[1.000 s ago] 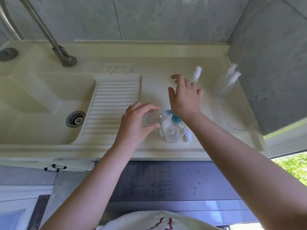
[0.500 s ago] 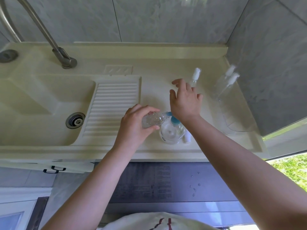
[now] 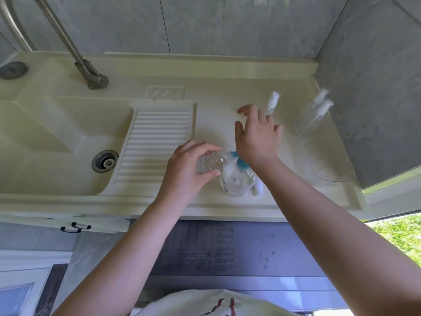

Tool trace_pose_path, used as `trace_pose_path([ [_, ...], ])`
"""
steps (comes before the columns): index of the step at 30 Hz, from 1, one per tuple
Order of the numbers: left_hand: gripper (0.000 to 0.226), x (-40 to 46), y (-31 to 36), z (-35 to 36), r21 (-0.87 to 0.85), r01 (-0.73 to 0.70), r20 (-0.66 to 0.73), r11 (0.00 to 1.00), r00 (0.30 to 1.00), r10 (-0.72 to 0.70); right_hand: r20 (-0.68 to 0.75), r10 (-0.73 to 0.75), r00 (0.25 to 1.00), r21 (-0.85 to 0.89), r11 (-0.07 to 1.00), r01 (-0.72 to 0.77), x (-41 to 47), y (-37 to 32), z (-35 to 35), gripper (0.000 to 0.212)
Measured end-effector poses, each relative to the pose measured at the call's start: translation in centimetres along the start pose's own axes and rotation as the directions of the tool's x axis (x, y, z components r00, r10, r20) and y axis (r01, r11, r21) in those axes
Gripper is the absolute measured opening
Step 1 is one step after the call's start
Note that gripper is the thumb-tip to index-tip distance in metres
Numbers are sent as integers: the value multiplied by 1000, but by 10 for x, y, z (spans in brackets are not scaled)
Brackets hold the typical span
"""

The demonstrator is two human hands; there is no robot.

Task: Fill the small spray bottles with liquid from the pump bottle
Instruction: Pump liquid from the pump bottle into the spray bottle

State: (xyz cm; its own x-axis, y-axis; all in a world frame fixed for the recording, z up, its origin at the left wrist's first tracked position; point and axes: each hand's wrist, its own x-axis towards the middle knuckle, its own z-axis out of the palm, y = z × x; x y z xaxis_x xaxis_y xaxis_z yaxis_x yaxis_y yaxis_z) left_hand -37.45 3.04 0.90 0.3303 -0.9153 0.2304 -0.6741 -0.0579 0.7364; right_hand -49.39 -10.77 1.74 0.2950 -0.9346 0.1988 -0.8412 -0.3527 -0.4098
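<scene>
My left hand (image 3: 184,169) grips a small clear bottle (image 3: 210,164), tilted on its side with its open end against the blue spout of the pump bottle (image 3: 238,181). The pump bottle is clear with a blue pump head and stands near the counter's front edge. My right hand (image 3: 256,137) presses down on the pump head with the heel of the palm, fingers spread and straight. A small white spray cap (image 3: 258,190) lies beside the pump bottle. Another small spray bottle (image 3: 272,102) stands just behind my right hand.
Two more clear spray bottles (image 3: 315,115) with white tops stand at the right by the wall, behind a clear plastic container (image 3: 328,169). A cream sink (image 3: 57,142) with drain, ribbed drainboard (image 3: 157,142) and metal faucet (image 3: 91,74) fills the left.
My right hand has shifted slightly down and toward me on the pump head. My left hand keeps the small bottle at the spout.
</scene>
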Motion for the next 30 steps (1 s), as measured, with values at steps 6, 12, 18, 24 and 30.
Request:
trace_pose_path([
  [6,52,1,-1,-2,15,4,3,1000,1000,-4,-45,-41,998,-40,998,40,4,-1,-4,33],
  [12,51,0,-3,-2,14,6,-5,1000,1000,-6,8,-33,999,-47,998,34,0,-1,3,32],
  [18,51,1,-3,-2,23,10,-8,1000,1000,-10,-80,-58,995,-33,998,56,2,-1,-3,32],
  [24,51,2,-3,3,17,-9,6,1000,1000,9,-107,-74,992,-30,997,71,-4,0,6,29],
  [30,51,3,-3,0,16,-13,-20,1000,1000,14,-20,-55,998,-43,998,54,3,-4,-3,34],
])
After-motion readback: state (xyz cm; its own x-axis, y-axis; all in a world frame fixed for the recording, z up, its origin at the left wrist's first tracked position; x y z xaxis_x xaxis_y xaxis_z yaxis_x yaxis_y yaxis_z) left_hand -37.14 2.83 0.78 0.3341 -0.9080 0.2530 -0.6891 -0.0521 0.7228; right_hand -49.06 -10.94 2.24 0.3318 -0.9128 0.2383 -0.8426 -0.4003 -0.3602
